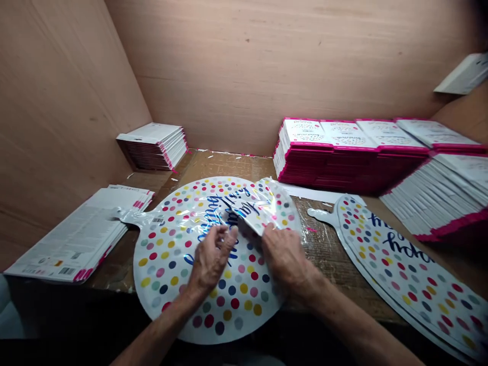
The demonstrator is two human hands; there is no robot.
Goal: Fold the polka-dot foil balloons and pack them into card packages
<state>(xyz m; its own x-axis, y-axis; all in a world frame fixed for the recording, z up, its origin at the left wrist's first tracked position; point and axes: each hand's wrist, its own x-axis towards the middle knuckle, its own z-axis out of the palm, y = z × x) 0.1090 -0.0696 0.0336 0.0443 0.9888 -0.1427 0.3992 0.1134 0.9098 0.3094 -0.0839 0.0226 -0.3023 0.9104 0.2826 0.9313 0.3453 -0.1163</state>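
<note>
A flat foil balloon (171, 279), white with coloured dots and blue lettering, lies in front of me with its tail to the left. On its upper right part is a second, folded foil balloon (275, 201), creased and shiny. My right hand (284, 254) is closed on the near edge of this folded balloon, its fingertips partly hidden. My left hand (213, 251) is just left of the fold, above the flat balloon, with fingers curled in and the thumb near them. Whatever may be between its fingers does not show.
More dotted foil balloons (404, 264) lie stacked at the right. White-and-pink packets (343, 134) stand in piles at the back right, with another packet stack (152, 145) at the back left. Flat printed sleeves (76, 234) lie left. Wooden panels (267, 66) enclose the cardboard-covered surface (224, 161).
</note>
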